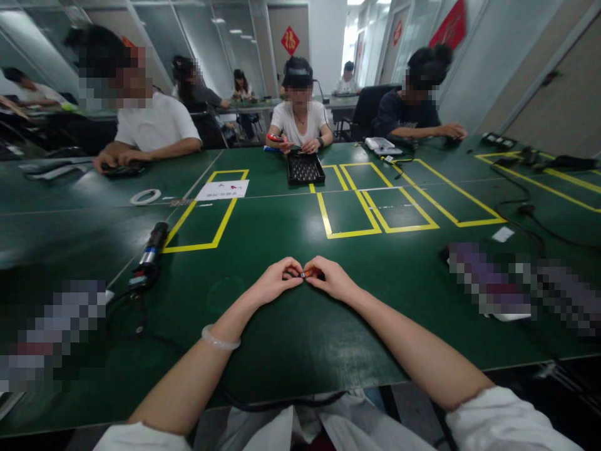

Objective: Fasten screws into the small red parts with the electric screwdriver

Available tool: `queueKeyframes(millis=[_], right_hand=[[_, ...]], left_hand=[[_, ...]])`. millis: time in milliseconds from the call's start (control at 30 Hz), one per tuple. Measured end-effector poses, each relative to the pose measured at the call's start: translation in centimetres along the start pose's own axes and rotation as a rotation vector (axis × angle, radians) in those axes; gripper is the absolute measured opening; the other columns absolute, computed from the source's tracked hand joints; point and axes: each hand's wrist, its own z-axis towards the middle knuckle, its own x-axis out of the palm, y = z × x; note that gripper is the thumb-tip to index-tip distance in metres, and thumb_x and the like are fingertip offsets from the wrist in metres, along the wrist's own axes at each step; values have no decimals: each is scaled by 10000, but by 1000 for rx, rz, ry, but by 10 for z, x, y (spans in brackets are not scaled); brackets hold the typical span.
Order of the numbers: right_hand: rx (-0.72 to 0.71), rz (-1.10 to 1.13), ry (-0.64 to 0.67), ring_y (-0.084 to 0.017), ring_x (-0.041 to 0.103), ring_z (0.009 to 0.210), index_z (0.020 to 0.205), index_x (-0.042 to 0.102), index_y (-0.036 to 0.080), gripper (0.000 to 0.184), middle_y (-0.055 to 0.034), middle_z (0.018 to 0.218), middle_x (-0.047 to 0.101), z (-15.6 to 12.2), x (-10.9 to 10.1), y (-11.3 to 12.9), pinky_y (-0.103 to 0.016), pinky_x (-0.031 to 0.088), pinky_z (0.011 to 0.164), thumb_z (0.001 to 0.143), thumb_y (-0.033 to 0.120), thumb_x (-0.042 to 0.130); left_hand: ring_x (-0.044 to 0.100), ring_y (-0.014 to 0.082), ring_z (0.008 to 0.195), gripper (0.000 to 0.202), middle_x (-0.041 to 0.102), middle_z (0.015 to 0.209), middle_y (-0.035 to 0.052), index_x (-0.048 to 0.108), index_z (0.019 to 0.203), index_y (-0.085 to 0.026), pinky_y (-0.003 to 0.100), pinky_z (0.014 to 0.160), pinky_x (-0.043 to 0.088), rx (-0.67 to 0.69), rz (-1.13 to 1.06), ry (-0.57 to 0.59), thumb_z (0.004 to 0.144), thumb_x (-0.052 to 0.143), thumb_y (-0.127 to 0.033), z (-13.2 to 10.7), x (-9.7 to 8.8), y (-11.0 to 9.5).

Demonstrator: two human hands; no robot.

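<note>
My left hand point(278, 280) and my right hand point(330, 276) meet over the green table point(291, 338), a little in front of me. Both are closed in a pinch on one tiny part point(306, 274) held between the fingertips; it looks metallic with a red bit, too small to name. A pale bangle point(220, 341) sits on my left wrist. Both forearms rest low over the table's near edge.
An electric screwdriver point(151, 249) with its cable lies to my left. A black tray point(305, 168), a white paper point(222, 190) and a tape roll point(145, 196) lie further out among yellow marked boxes. Cables run on the right. Several people sit across the table.
</note>
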Motion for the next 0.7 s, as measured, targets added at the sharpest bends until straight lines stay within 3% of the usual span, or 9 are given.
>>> queueKeyframes(millis=[300, 500, 700], right_hand=[[-4, 46, -14, -127, 558, 741, 983, 611, 185, 148, -24, 901, 595, 0, -3, 4, -254, 452, 712, 835, 191, 600], [165, 269, -31, -119, 561, 637, 889, 599, 161, 158, 1, 719, 621, 2, 0, 1, -230, 436, 619, 862, 316, 583], [251, 435, -15, -125, 605, 627, 825, 581, 147, 228, -8, 671, 636, 3, 1, -4, -233, 450, 629, 855, 373, 584]], left_hand=[[580, 136, 779, 261, 621, 893, 47, 575, 977, -140, 263, 718, 457, -32, -35, 17, 814, 614, -339, 0, 0, -5], [590, 147, 847, 282, 623, 957, 55, 553, 1045, -158, 275, 774, 465, -3, -12, -17, 856, 564, -367, -2, 2, -7], [595, 136, 820, 224, 631, 935, 28, 563, 1014, -180, 260, 772, 466, 99, 189, -44, 846, 583, -328, -6, 12, -19]])
